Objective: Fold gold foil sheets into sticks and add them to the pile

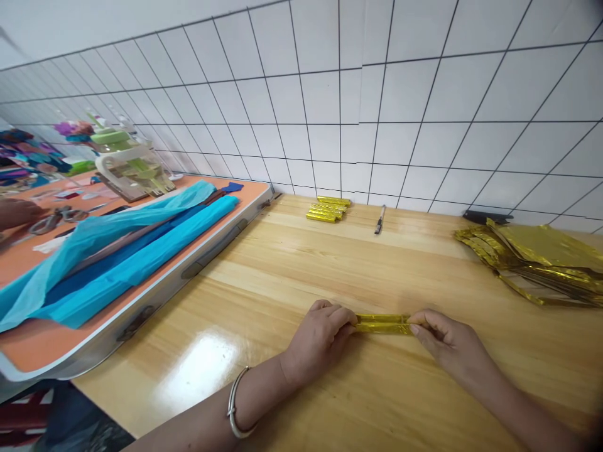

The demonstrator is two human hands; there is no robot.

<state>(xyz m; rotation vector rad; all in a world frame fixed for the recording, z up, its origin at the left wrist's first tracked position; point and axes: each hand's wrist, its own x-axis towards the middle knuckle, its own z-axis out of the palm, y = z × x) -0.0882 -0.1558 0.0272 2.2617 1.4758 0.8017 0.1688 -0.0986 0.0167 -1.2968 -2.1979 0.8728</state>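
A narrow folded strip of shiny gold foil (382, 324) lies flat on the wooden table (264, 276), stretched between my two hands. My left hand (324, 336) has its fingers curled down over the strip's left end, with a silver bangle on that wrist. At the strip's right end, my right hand (440, 336) pinches the foil between thumb and fingers. Several small folded gold pieces (328, 209) lie side by side near the wall. A pen (380, 220) rests to the right of them.
On the right is a stack of gold foil sheets (546, 251), with a black object (487, 217) behind it. At left, an orange-topped board (28, 345) bears blue crepe paper (141, 260), scissors (59, 216) and a green-lidded bottle (113, 141). Another person's hand (19, 213) shows there.
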